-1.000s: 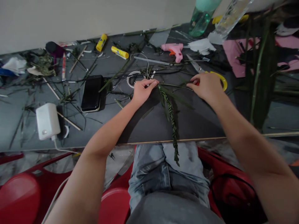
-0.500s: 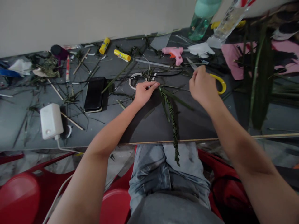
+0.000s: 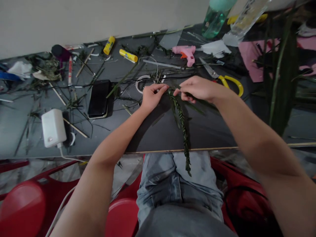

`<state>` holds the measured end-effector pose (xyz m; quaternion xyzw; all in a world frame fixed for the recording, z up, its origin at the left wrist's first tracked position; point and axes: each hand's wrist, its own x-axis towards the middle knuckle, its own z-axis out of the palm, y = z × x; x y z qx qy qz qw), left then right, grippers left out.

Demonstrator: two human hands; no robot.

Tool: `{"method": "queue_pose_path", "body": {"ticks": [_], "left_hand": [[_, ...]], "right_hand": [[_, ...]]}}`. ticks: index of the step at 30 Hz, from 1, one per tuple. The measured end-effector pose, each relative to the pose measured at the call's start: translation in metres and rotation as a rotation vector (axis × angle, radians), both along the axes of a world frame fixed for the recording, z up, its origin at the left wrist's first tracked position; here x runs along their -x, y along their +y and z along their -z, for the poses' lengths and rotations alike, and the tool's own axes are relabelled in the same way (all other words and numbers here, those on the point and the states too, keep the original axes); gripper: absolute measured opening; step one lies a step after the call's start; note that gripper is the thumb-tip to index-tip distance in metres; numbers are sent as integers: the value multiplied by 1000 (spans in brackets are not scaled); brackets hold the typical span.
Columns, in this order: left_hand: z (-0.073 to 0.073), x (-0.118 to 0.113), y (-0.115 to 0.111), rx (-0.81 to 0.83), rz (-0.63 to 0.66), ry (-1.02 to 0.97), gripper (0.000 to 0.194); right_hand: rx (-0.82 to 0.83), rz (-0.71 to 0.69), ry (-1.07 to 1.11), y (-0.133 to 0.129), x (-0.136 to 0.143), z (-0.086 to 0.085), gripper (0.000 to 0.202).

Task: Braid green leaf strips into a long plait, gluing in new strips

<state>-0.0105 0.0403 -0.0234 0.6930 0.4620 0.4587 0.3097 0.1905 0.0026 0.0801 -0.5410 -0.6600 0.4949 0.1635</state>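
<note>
Leftward from the scissors (image 3: 215, 75) came my right hand (image 3: 196, 89), half-curled, grip unclear, beside the braided leaf strand (image 3: 183, 122); my left hand (image 3: 153, 97) pinches its top, presumably steadying it.

Left hand (image 3: 153, 96): fingers pinched on the upper end of a braided green strand (image 3: 182, 123), which hangs over the front edge of the dark counter (image 3: 204, 131). Right hand (image 3: 195, 89): just right of the strand's top, fingers curled; grip unclear. Beyond it, yellow-handled scissors (image 3: 222, 77), blades slightly apart, and pink glue gun (image 3: 186, 53). Left side: black phone (image 3: 99, 98) near white power bank (image 3: 53, 128), cable attached.
</note>
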Motion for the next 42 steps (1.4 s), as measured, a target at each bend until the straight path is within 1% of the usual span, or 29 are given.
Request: {"method": "queue_pose_path", "body": {"ticks": [1, 3, 5, 7, 8, 11, 13, 17, 21, 24, 28, 34, 38, 42], "left_hand": [[0, 0, 0, -7, -4, -3, 16], [1, 0, 1, -12, -10, -5, 15], [2, 0, 1, -13, -14, 1, 15], [1, 0, 1, -19, -21, 15, 17], [1, 0, 0, -21, -26, 22, 17], [0, -1, 0, -19, -44, 41, 15], [-1, -2, -1, -17, -51, 38, 14], [-2, -2, -2, -9, -50, 52, 14], [-2, -1, -1, -8, -36, 74, 16], [-3, -1, -1, -10, -3, 73, 15], [-6, -1, -4, -23, 44, 84, 12], [-8, -1, -5, -50, 50, 83, 12], [-8, -1, -6, -50, 39, 109, 13], [-7, -1, -5, -65, 42, 109, 16]], "right_hand": [[80, 10, 39, 5, -1, 5, 23], [153, 80, 55, 11, -4, 13, 24], [123, 166, 26, 12, -5, 16, 31], [67, 200, 23, 9, -5, 16, 38], [57, 186, 32, 7, -5, 17, 41], [43, 76, 50, 3, -3, 21, 48], [-8, 42, 37, 2, -1, 25, 44], [-109, 84, 44, 1, -1, 31, 29], [-150, 65, 51, 2, -6, 33, 23], [-174, 60, 63, 4, -11, 37, 18], [-196, 60, 39, 5, -12, 40, 20], [-226, 73, 25, 5, -12, 43, 26], [-192, 91, 57, 3, -10, 41, 22], [-157, 101, 85, 1, -6, 39, 23]]}}
